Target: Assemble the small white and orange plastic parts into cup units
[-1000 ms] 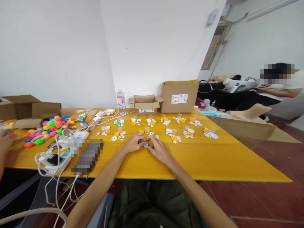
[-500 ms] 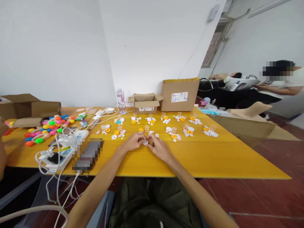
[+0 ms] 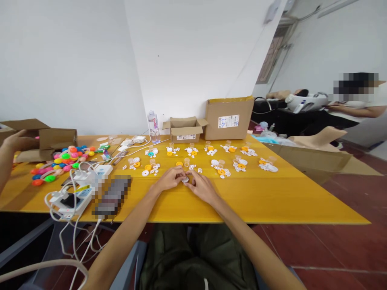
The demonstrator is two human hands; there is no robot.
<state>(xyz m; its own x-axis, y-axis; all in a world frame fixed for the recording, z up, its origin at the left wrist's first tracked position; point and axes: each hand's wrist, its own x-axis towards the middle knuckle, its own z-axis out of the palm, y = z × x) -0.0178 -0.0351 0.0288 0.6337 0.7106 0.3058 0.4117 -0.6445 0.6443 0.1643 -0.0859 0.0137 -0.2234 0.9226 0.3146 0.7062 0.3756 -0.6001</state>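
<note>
Fingertips of the left hand [image 3: 169, 180] and right hand [image 3: 203, 187] are pinched together on one small white disc [image 3: 185, 179], held just above the yellow table [image 3: 272, 197]. Judged early: a dozen-odd groups of loose parts [image 3: 220, 171] lie beyond, seemingly unassembled.

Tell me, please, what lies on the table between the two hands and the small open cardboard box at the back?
In the head view, between the hands and the small box lie clusters of small white and orange plastic parts.

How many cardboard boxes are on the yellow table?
3. A big closed box and a small open box stand at the far edge by the wall; another open box sits at the far left. More may be out of view.
</note>
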